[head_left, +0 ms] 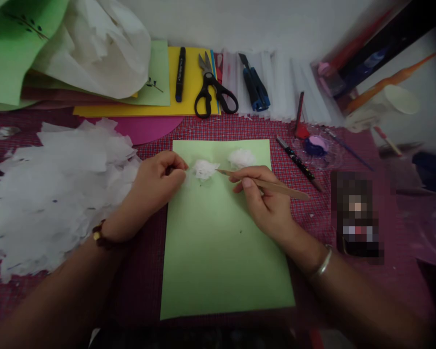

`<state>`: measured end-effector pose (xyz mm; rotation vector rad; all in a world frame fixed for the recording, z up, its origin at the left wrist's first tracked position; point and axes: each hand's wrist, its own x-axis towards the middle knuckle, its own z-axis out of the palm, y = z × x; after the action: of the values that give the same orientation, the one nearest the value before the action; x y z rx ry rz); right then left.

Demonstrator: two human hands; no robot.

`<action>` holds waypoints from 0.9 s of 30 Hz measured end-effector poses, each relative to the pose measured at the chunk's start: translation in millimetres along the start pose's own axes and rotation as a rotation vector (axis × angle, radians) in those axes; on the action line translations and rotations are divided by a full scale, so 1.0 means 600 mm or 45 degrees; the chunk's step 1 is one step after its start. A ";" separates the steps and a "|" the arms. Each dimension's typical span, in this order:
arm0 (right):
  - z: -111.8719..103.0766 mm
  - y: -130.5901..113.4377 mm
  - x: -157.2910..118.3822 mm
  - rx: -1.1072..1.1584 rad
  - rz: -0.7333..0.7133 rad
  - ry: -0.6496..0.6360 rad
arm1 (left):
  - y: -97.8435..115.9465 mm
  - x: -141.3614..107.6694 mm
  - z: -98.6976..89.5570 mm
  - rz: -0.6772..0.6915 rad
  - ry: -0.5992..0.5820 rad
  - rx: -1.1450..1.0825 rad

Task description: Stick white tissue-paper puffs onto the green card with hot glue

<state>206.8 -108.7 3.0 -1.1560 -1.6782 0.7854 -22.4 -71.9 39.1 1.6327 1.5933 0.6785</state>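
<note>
A light green sheet of paper (pixel 225 271) lies in front of me, with two small tufts of white paper on its upper part: a left tuft (pixel 204 169) and a right tuft (pixel 241 157). My right hand (pixel 269 208) grips a thin wooden stick (pixel 292 191) like a pencil, its pointed tip at the right edge of the left tuft. Just left of that same tuft, my left hand (pixel 154 184) is closed in a pinch over the sheet's edge. Whatever its fingertips hold is too small or hidden to tell.
A large heap of torn white paper (pixel 58 198) spreads at left. Along the back lie a black marker (pixel 180 75), scissors (pixel 209 87) and a cutter knife (pixel 254 85). At right are a speckled pen (pixel 298 162), a clear paint dish (pixel 329 157) and a blurred-out object (pixel 358 213).
</note>
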 end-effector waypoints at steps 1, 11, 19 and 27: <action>0.001 0.001 0.002 -0.015 -0.005 -0.018 | 0.000 0.000 -0.003 -0.015 -0.023 -0.069; 0.007 0.005 0.015 -0.035 -0.032 -0.109 | -0.010 0.005 -0.021 -0.061 -0.340 -0.289; 0.009 0.010 0.013 0.067 0.007 -0.110 | -0.006 0.003 -0.020 -0.057 -0.338 -0.241; 0.008 0.004 0.013 0.160 0.069 -0.057 | -0.022 0.007 -0.018 -0.008 -0.337 -0.248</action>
<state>202.2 -100.3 1.7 -1.1078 -1.6152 0.9438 -38.5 -66.8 34.2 1.5049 1.3007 0.5686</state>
